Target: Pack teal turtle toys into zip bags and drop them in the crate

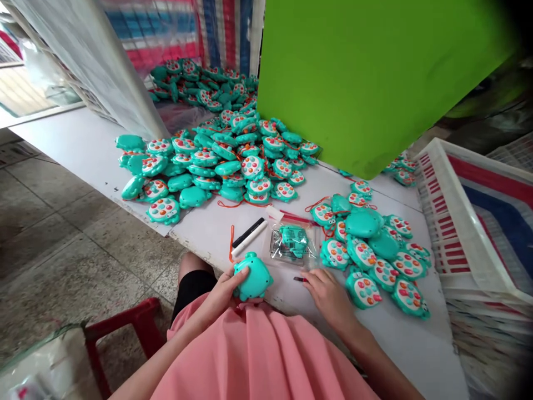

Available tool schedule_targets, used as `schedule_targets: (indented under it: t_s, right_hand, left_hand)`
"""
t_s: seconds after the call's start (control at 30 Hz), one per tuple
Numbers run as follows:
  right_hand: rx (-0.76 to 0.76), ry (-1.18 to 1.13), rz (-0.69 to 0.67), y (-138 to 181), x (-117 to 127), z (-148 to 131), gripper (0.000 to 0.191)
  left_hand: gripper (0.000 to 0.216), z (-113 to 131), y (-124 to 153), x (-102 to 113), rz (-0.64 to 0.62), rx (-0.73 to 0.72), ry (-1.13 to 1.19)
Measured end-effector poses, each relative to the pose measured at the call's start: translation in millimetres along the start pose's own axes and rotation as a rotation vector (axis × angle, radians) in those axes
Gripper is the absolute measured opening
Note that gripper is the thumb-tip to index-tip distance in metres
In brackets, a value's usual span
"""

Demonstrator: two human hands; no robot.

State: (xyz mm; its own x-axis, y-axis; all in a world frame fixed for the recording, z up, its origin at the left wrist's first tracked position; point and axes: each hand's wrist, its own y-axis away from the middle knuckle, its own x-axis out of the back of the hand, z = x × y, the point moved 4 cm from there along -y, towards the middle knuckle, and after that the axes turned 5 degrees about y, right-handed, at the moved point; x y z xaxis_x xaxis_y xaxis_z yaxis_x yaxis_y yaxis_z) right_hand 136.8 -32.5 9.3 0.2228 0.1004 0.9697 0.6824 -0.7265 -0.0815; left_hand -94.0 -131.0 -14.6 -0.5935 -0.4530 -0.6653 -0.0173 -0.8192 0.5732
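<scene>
My left hand is closed on a teal turtle-shaped toy, its plain back turned up, at the table's front edge. An orange cord loop lies just above that toy. In my right hand is a small red tool with a dark tip, pinched between the fingers; its kind is too small to make out. Between and beyond my hands lies a clear plastic bag with a teal piece inside. Left of the bag rest a black pen and a white pen.
A large pile of turtle toys covers the table's back left. A smaller heap of them lies on the right. Behind stands a bright green panel. White crates are at the right edge, and a red stool stands lower left.
</scene>
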Motion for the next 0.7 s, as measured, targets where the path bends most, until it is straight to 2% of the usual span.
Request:
schedule_targets:
  t_s: [0.13,0.27,0.33,0.43,0.53,0.7]
  right_hand:
    - [-0.074,-0.159,0.040,3,-1,-4,0.019]
    - [-0.088,-0.483,0.106,-11,15,-28,0.017]
    - [-0.121,-0.647,0.081,-19,17,-43,0.015]
    - [-0.211,-0.829,-0.028,-28,11,-61,0.014]
    - [-0.227,-0.846,-0.090,-32,6,-70,0.015]
    - [-0.182,-0.706,-0.068,-33,6,-74,0.014]
  left_hand:
    - [0.063,-6,-5,-5,-0.026,-0.003,0.014]
    - [0.059,-11,-10,-1,0.044,-0.073,-0.070]
    - [0.057,-10,-10,1,0.080,-0.140,-0.160]
    - [0.051,-6,-8,0,0.111,-0.264,-0.347]
    - [0.046,0,-6,-1,0.146,-0.344,-0.512]
    - [0.046,2,-10,1,0.167,-0.410,-0.654]
